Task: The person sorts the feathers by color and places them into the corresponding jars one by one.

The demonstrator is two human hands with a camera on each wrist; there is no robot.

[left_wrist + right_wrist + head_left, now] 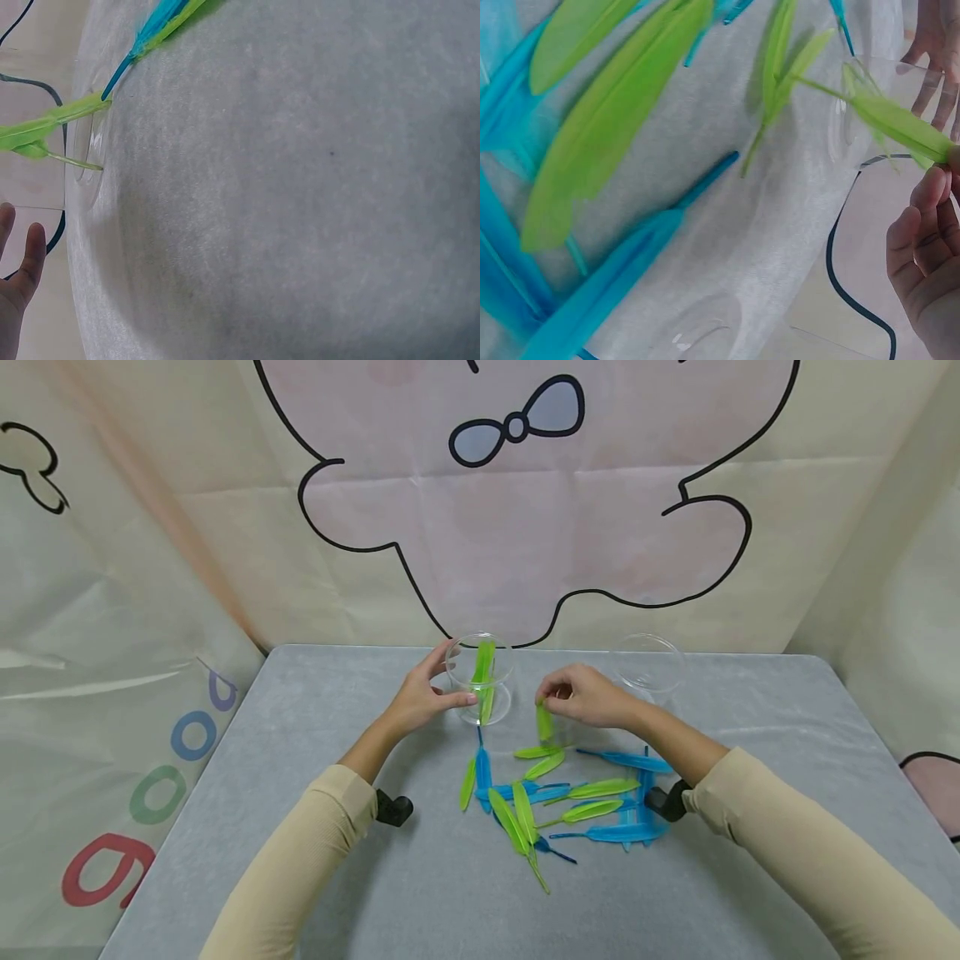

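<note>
On the left, my left hand (422, 695) holds a clear plastic cup (511, 670), thumb at the near side and fingers reaching round the far side. Bright green feathers (484, 672) stand upright inside it. Just to the right, my right hand (591, 697) pinches one green feather (900, 126) by its tip, and its quill hangs down toward the table. In the right wrist view this feather overlaps the cup, with the left hand's spread fingers (930, 82) behind. Below the hands lie loose green feathers (592, 811) and blue feathers (622, 833), some crossing one another.
A second clear cup (651, 686) stands behind my right forearm, near the back edge of the grey-covered table (420, 893). A cloth backdrop (525, 527) with a cartoon outline rises right behind the table. Dark wrist mounts (394, 808) sit under both sleeves.
</note>
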